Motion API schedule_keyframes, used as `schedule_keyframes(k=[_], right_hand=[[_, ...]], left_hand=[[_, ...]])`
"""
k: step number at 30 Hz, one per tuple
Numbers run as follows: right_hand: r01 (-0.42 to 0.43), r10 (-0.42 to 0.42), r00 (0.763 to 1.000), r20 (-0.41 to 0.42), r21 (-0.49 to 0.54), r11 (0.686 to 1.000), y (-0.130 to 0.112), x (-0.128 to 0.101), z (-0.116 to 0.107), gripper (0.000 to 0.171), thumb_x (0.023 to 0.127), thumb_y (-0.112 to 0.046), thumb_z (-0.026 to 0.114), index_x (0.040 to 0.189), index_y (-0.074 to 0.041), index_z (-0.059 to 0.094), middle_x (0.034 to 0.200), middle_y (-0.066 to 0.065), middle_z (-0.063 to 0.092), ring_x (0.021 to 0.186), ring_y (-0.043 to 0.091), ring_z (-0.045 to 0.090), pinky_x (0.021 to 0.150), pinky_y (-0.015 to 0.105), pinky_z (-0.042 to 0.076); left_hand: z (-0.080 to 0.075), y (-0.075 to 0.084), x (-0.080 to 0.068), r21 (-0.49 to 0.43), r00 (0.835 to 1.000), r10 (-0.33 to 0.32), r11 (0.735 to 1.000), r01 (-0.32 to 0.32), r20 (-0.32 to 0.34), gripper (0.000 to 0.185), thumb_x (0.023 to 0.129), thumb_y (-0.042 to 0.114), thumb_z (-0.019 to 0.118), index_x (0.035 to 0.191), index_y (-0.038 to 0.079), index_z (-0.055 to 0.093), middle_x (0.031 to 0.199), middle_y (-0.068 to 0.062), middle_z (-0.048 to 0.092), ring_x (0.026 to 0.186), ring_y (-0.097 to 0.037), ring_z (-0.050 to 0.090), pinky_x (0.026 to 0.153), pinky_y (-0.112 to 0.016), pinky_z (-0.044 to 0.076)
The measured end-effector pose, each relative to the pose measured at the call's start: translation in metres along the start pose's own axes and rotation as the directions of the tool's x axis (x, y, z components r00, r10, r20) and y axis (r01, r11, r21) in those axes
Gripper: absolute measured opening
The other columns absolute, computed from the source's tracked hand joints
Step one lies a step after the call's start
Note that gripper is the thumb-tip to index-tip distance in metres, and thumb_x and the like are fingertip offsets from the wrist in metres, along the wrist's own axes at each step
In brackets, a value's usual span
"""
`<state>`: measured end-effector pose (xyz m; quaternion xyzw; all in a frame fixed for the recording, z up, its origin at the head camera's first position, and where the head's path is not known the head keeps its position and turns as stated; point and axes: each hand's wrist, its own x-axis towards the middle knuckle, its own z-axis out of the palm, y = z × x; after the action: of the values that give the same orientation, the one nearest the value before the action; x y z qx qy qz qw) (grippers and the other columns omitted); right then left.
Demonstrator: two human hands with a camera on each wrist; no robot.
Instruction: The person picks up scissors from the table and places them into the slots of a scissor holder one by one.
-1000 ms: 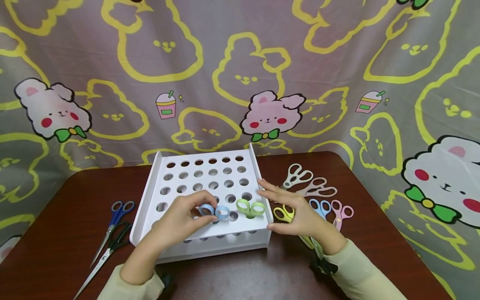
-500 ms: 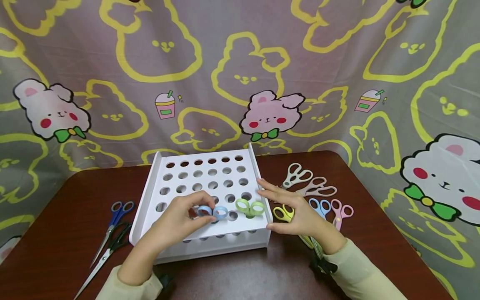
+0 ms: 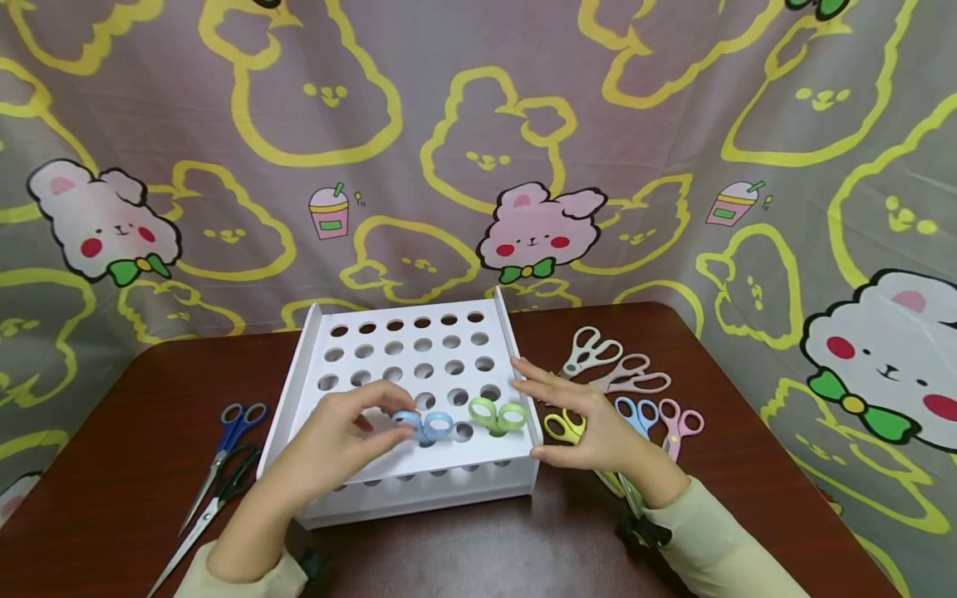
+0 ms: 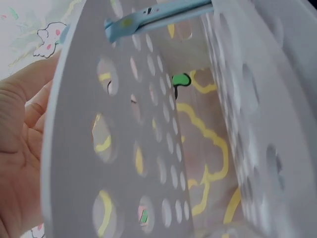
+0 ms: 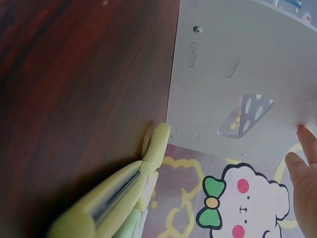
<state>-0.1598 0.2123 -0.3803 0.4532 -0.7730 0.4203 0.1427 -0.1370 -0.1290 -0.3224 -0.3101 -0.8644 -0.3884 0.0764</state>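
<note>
A white rack (image 3: 389, 357) with rows of round holes stands on the table. Light blue scissors (image 3: 437, 426) sit handles up in a front-row hole; their light blue blade part (image 4: 158, 20) reaches between the two perforated boards in the left wrist view. My left hand (image 3: 344, 428) is right beside these handles, thumb and fingers apart and loosely bent around no object. Green scissors (image 3: 498, 415) stand in the hole to their right. My right hand (image 3: 598, 423) rests its extended fingertips against the rack's right side panel (image 5: 218, 84).
Yellow scissors (image 3: 564, 426), blue scissors (image 3: 639, 415), pink scissors (image 3: 682, 422) and two pale pairs lie right of the rack. Dark blue scissors (image 3: 232, 432) and black-handled scissors (image 3: 217, 498) lie to its left. A patterned curtain (image 3: 419, 166) hangs behind the table.
My left hand has loosened its pinch on the light blue scissors and drawn slightly left. The scissors stay in the rack, and my right hand keeps its place.
</note>
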Motion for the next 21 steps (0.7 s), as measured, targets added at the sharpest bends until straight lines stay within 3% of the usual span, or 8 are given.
schedule_keyframes(k=[5, 11, 21], right_hand=[[0.0, 0.0, 1.0, -0.001, 0.004, 1.0, 0.0, 0.0, 0.0, 0.07, 0.081, -0.027, 0.083, 0.141, -0.007, 0.055, 0.155, 0.015, 0.043, 0.143, 0.022, 0.043, 0.111, 0.022, 0.039], [0.022, -0.022, 1.0, -0.012, 0.007, 1.0, -0.001, 0.001, 0.001, 0.069, 0.082, -0.029, 0.082, 0.141, -0.005, 0.055, 0.154, 0.017, 0.044, 0.142, 0.022, 0.044, 0.111, 0.022, 0.039], [0.034, -0.033, 0.999, -0.019, 0.018, 0.999, -0.001, 0.002, 0.001, 0.069, 0.082, -0.029, 0.082, 0.14, -0.004, 0.056, 0.153, 0.018, 0.044, 0.142, 0.022, 0.044, 0.112, 0.022, 0.039]], left_hand=[[-0.013, 0.0, -0.008, 0.073, 0.999, 0.016, 0.997, -0.013, -0.046, 0.024, 0.083, 0.011, 0.08, 0.102, 0.022, 0.071, 0.093, 0.013, 0.073, 0.085, -0.007, 0.065, 0.066, -0.025, 0.052], [-0.029, 0.004, -0.019, 0.143, 0.994, -0.02, 0.989, 0.035, -0.107, 0.026, 0.082, 0.013, 0.081, 0.104, 0.021, 0.072, 0.094, 0.009, 0.074, 0.082, -0.008, 0.065, 0.067, -0.025, 0.053], [-0.06, -0.004, -0.041, 0.215, 0.968, -0.022, 0.974, 0.078, -0.251, 0.034, 0.077, 0.005, 0.084, 0.103, 0.023, 0.072, 0.088, 0.003, 0.073, 0.077, 0.004, 0.059, 0.06, -0.015, 0.049]])
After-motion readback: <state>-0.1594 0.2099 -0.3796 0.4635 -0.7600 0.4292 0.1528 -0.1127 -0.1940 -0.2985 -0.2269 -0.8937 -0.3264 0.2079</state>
